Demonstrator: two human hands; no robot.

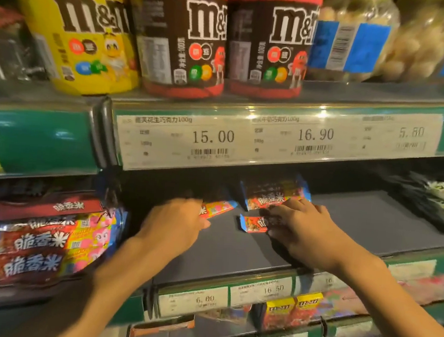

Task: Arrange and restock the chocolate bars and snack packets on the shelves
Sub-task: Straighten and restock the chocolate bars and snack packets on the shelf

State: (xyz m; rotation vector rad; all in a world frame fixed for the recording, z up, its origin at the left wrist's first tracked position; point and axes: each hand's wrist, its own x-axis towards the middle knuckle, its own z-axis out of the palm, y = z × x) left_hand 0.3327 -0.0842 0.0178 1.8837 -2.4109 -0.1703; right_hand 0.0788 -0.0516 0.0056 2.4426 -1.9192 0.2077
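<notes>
Right hand (300, 229) seemingly covers bar (253, 224).

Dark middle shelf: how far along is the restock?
Early. Done: the stacked red-and-blue chocolate bars at the back of the dark shelf board. In hand: the left hand grips one red-and-blue bar; the right hand rests on a small red packet. Left: most of the board is bare.
</notes>
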